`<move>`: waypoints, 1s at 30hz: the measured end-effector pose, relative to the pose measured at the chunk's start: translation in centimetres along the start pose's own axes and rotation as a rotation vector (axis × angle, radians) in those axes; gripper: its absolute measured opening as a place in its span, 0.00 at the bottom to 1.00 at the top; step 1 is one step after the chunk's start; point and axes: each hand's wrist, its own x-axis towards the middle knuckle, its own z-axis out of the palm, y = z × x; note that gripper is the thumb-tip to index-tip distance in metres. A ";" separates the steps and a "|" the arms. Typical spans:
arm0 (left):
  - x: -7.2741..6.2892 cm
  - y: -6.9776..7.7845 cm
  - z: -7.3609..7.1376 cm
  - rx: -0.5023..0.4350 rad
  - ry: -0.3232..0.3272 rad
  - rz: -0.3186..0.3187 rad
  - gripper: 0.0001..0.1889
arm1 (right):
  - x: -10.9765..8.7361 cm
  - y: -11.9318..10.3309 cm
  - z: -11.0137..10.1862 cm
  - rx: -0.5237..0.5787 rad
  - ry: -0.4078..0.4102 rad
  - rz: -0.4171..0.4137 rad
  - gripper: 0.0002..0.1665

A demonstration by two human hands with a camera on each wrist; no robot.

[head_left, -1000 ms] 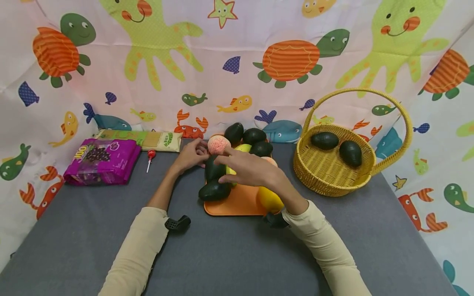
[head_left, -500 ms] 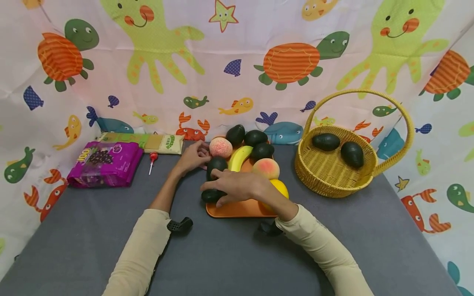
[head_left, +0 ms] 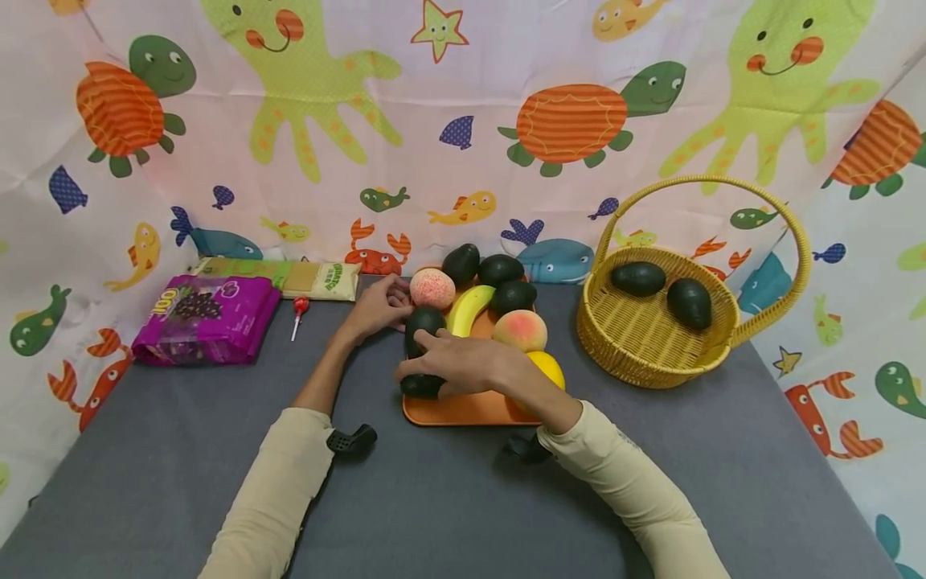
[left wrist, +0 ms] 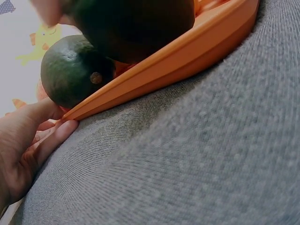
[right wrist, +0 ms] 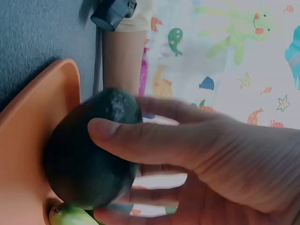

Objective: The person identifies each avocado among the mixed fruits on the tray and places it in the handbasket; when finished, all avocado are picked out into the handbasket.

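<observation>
My right hand (head_left: 463, 366) grips an avocado (right wrist: 84, 154) at the front left of the orange tray (head_left: 463, 412); its thumb lies across the dark skin in the right wrist view. My left hand (head_left: 376, 310) holds the tray's left edge farther back, with thumb and fingers at the rim in the left wrist view. Another avocado (head_left: 424, 322) lies just behind the gripped one. A speckled peach (head_left: 432, 287) sits near my left fingers. A banana (head_left: 470, 308), several avocados, a second peach (head_left: 521, 330) and a yellow fruit (head_left: 547, 368) share the tray.
To the right stands a yellow wicker basket (head_left: 637, 374) with a tall handle, holding two avocados (head_left: 638, 278). At the back left are a purple pack (head_left: 210, 322), a flat beige-and-green packet (head_left: 311, 280) and a red lollipop (head_left: 300, 305). A patterned cloth hangs behind the grey table.
My right hand has come down and toward the tray's front left, taking hold of the avocado there, which has shifted slightly right. My left hand has stayed at the tray's edge.
</observation>
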 end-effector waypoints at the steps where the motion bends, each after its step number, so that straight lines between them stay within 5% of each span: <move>1: 0.1 0.0 0.0 -0.002 -0.001 -0.003 0.22 | 0.0 0.1 0.0 -0.001 0.001 -0.019 0.36; 7: 0.0 0.0 -0.1 -0.003 -0.007 0.002 0.23 | 0.0 0.3 -0.2 0.026 0.045 -0.145 0.34; 17: -0.1 0.0 -0.2 0.018 -0.012 0.012 0.23 | -2.6 1.2 -2.4 0.072 0.327 -0.282 0.34; 30: -0.1 0.2 -0.1 0.018 -0.005 -0.010 0.24 | -7.8 3.6 -4.9 0.145 0.563 -0.211 0.31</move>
